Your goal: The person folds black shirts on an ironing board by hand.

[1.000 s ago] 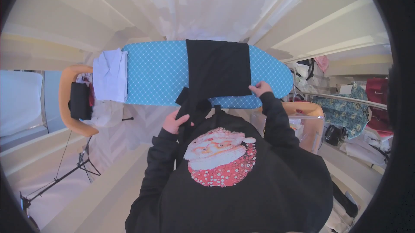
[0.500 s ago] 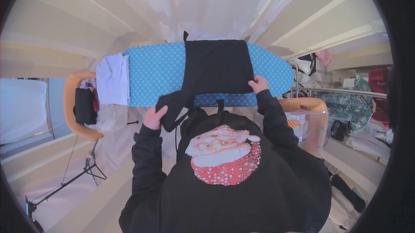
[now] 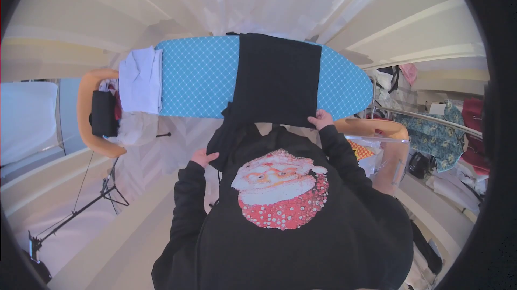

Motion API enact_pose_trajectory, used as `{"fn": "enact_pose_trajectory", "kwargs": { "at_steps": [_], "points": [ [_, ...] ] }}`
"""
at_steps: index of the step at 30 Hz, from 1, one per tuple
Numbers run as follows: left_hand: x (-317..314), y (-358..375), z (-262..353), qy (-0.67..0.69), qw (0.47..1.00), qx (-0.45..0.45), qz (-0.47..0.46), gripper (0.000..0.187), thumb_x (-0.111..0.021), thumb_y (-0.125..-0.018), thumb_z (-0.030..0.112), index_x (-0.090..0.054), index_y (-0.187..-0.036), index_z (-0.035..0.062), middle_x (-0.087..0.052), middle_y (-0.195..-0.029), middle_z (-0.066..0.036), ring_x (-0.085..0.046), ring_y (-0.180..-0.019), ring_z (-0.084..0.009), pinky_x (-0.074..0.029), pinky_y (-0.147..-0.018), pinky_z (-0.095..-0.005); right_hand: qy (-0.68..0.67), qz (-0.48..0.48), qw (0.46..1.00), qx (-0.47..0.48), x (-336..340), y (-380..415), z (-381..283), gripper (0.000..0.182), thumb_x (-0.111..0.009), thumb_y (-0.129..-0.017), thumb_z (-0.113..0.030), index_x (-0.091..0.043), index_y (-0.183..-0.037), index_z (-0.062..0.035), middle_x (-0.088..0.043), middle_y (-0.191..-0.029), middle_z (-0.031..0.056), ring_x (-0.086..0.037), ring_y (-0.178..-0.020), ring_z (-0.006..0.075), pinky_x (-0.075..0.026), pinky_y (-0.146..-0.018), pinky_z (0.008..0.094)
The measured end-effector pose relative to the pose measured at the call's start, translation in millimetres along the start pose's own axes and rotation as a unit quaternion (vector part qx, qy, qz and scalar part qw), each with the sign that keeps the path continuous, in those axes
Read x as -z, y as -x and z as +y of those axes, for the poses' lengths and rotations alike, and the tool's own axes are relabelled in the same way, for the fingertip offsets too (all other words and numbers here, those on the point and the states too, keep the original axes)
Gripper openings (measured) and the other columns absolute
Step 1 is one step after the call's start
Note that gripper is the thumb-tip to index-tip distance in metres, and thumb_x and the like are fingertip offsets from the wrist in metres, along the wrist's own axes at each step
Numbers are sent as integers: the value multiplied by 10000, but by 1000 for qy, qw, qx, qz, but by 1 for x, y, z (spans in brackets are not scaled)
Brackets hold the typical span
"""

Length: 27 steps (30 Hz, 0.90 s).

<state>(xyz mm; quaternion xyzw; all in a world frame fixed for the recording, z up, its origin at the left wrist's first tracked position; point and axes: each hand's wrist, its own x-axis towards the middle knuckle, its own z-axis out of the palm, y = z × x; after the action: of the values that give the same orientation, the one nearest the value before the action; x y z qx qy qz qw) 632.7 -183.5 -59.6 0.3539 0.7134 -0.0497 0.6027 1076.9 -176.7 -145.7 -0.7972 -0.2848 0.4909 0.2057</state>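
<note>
A black garment [image 3: 280,80] lies across the blue patterned ironing board [image 3: 199,77]. It lies mostly flat, and its near edge hangs over the board's front side towards my body. My right hand [image 3: 321,119] is closed on the garment's near right corner, thumb on top. To the left, my left hand [image 3: 204,158] is closed at the drooping near left part of the cloth, in front of the board. Its thumb shows, while the other fingers are partly hidden. Folded pale lavender shirt [image 3: 140,81] rests on the board's left end.
An orange-rimmed basket [image 3: 86,112] with a black folded cloth [image 3: 104,113] stands at the left. Another orange-rimmed container [image 3: 396,134] sits at the right. A metal rail [image 3: 425,121], clothes and a black tripod stand [image 3: 81,220] are farther out. Pale curtains hang behind the board.
My left hand has moved right and nearer my body. The cloth flap beside it now droops instead of being held spread. The garment's far strap has dropped. The view has shifted slightly.
</note>
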Motion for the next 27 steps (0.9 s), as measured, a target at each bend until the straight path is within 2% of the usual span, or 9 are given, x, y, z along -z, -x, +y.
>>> {"fn": "enact_pose_trajectory", "kwargs": {
  "at_steps": [7, 10, 12, 13, 16, 19, 22, 24, 27],
  "points": [
    [17, 29, 7, -112, 981, 157, -1, 513, -576, -797, 421, -505, -1146, 52, -502, -1184, -132, -509, -1043, -297, -391, -911, -315, -10, -13, 1000, -19, 19, 42, -58, 294, -710, -636, -214, -421, -626, -159, -456, -562, -30, -385, -515, 91, -353, -497, 260],
    [27, 24, -9, -79, 986, 148, -22, 388, -636, -758, 337, -586, -1008, 45, -588, -898, -96, -556, -777, -224, -435, -743, -278, 28, -13, 999, -27, 18, 37, -54, 286, -697, -664, -233, -424, -650, -146, -464, -592, -9, -392, -536, 115, -356, -524, 277],
    [30, 44, 8, -53, 996, 50, -47, 145, -603, -768, 224, -545, -732, 96, -505, -625, -52, -441, -546, -156, -358, -564, -253, 117, 9, 993, 19, 17, 23, -34, 270, -675, -679, -301, -450, -684, -152, -487, -591, -14, -429, -529, 119, -363, -537, 284],
    [30, 51, 16, -45, 997, 26, -53, 151, -595, -771, 196, -534, -664, 109, -484, -556, -40, -413, -488, -140, -339, -520, -246, 140, 13, 990, 30, 18, 22, -34, 270, -670, -682, -318, -456, -693, -153, -493, -591, -15, -438, -527, 120, -364, -541, 286],
    [30, 60, 29, 27, 990, -77, -118, 232, -485, -850, 160, -419, -630, 129, -451, -441, -23, -521, -385, -160, -313, -407, -184, 179, 72, 972, 131, 26, 39, -65, 258, -605, -752, -344, -482, -828, -131, -512, -755, 30, -473, -618, 169, -395, -608, 311],
    [26, 49, 23, 121, 973, -160, -117, 225, -511, -854, 208, -435, -663, 117, -457, -457, -21, -518, -377, -151, -328, -391, -188, 143, 50, 962, 229, 20, 56, -105, 191, -587, -773, -279, -533, -854, -114, -558, -777, 32, -517, -677, 159, -418, -648, 289],
    [25, 59, 44, 144, 960, -205, -125, 219, -484, -878, 274, -525, -748, 103, -499, -624, 9, -485, -566, -114, -374, -623, -244, 133, -106, 937, 305, -4, 73, -141, 190, -619, -766, -259, -571, -857, -99, -586, -751, 31, -541, -657, 139, -433, -627, 268],
    [16, 56, 50, 243, 941, -204, -118, 188, -483, -878, 238, -518, -758, 97, -514, -652, 2, -497, -592, -104, -382, -622, -226, 154, -264, 894, 328, -34, 82, -158, 277, -623, -766, -311, -565, -925, -91, -583, -851, 48, -538, -760, 159, -418, -705, 276],
    [4, 52, 60, 386, 894, -199, -106, 143, -480, -877, 183, -508, -774, 89, -536, -694, -8, -516, -630, -89, -394, -621, -199, 177, -485, 783, 347, -78, 99, -164, 412, -628, -765, -389, -557, -1026, -79, -579, -1001, 74, -534, -914, 188, -396, -821, 289]
  ]
}}
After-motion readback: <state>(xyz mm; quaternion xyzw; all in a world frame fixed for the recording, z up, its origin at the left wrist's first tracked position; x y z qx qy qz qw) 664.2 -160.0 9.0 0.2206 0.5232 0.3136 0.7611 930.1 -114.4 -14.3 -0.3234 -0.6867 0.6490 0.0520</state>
